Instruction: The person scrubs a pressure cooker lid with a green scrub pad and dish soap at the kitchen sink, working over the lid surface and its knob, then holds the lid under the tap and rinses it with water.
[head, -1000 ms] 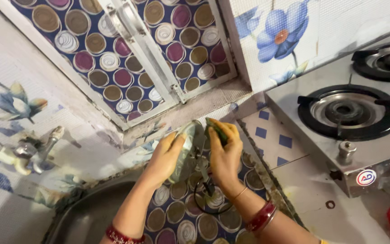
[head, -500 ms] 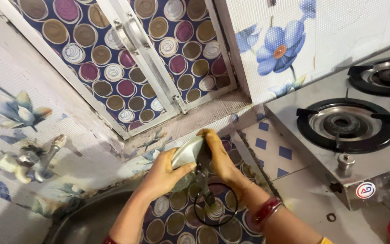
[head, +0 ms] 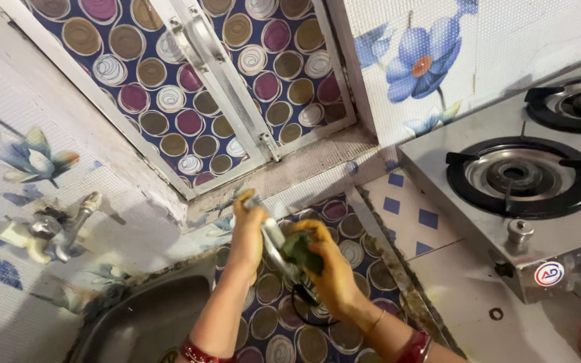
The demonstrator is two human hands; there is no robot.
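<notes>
- Left hand point(head: 247, 232) is curled round the rim of a shiny steel utensil point(head: 274, 245), grip pressed tight on it, holding it upright on edge above the patterned counter point(head: 344, 232).
- Right hand point(head: 331, 269) presses a green scrub pad point(head: 298, 247) flat against the metal, fingers pinching the pad.
- Scrubbing looks mid-way: hands are stained yellowish and no rinse water shows.
- The sink point(head: 142, 316) lies just left, its tap point(head: 68, 225) on the wall, the gas stove point(head: 526, 195) well to the right.
- Both forearms rise from below, wrists bent inward towards each other.
</notes>
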